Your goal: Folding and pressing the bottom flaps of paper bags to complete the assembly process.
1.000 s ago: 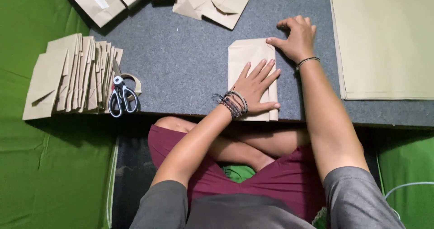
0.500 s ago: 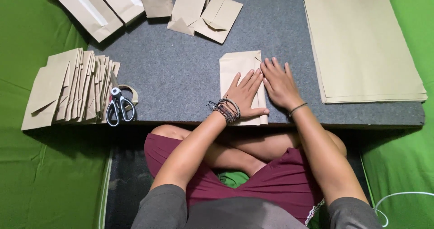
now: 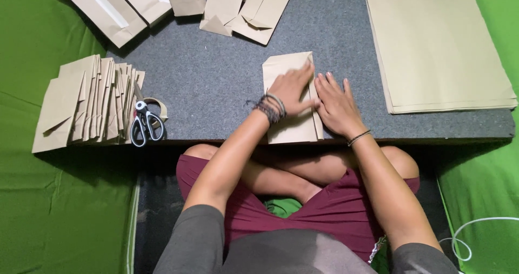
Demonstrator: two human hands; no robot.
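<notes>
Both my hands lie flat, fingers spread, on one folded brown paper bag (image 3: 289,117) at frame centre: left hand (image 3: 292,87) on top, right hand (image 3: 336,105) along its right edge. One pair of scissors (image 3: 143,125) sits lower left beside fanned bags (image 3: 86,104). Since half a second ago, my hands have slid slightly upward.

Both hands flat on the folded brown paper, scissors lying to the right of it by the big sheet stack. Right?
Not quite. The scissors lie to the left of the folded paper, beside the fanned pile of folded pieces, as the head view shows. Left hand and right hand do press the paper.
</notes>
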